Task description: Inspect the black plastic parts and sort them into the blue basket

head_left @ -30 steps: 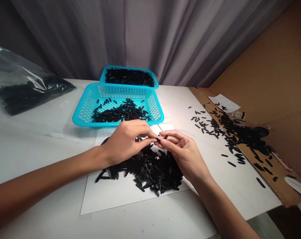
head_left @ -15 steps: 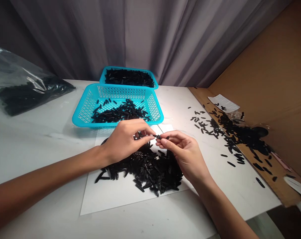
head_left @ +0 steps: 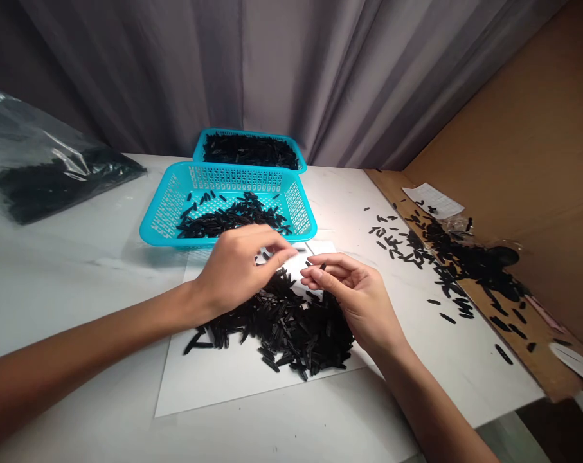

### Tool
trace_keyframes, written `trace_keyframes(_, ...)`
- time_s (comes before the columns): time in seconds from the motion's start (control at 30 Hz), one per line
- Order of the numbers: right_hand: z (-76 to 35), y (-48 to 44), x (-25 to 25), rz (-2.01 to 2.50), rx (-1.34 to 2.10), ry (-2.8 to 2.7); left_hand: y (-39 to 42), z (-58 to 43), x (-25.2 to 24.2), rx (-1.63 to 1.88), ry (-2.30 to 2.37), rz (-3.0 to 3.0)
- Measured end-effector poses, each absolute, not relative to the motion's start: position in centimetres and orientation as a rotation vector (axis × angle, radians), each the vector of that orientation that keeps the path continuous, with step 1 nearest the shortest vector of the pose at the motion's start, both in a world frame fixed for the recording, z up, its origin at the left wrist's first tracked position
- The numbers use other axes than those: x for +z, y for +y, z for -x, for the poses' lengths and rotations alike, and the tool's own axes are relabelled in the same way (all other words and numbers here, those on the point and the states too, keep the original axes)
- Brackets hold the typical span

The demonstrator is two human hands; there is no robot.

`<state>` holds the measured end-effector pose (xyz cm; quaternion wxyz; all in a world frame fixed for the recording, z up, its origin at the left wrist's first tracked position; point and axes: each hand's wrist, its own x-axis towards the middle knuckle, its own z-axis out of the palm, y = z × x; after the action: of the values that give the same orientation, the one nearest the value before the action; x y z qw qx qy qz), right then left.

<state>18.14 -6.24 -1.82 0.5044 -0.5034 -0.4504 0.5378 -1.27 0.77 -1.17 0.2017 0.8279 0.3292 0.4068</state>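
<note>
A heap of small black plastic pieces (head_left: pixel 291 325) lies on a white paper sheet (head_left: pixel 214 379). My left hand (head_left: pixel 236 267) hovers over the heap's far edge with its fingers pinched together and smeared by motion; what they hold is unclear. Just to its right, my right hand (head_left: pixel 353 292) is curled, with a small black piece (head_left: pixel 322 265) at its fingertips. The two hands are a short gap apart. Right behind them stands a turquoise basket (head_left: pixel 156 231) partly filled with the same pieces.
A second turquoise basket (head_left: pixel 297 149), fuller, stands behind the first. A clear bag of black pieces (head_left: pixel 54 177) lies far left. More pieces (head_left: pixel 445 257) are scattered to the right along a cardboard wall (head_left: pixel 522 154), near a paper slip (head_left: pixel 433 198). A grey curtain hangs behind.
The hands, joined at the fingertips on a black piece before, have come apart. My left hand has drawn back towards the near basket; my right hand has stayed almost in place.
</note>
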Motion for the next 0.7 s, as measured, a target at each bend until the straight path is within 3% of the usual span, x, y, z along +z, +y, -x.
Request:
trace_keyframes(0.13,-17.9,-6.2,-1.7,1.268,1.36,-1.078,1.5,1.5,-0.9,1.286,1.162,-2.345)
trace_keyframes(0.37,-17.4,-6.3,-1.8,1.227,1.502,-1.124,-0.2,1.3,-1.0,0.73,0.421,-2.466)
trace_keyframes(0.7,-17.8,-6.3,-1.7,1.249,1.459,-1.122,0.6,1.3,-1.0,0.817,0.574,-2.287)
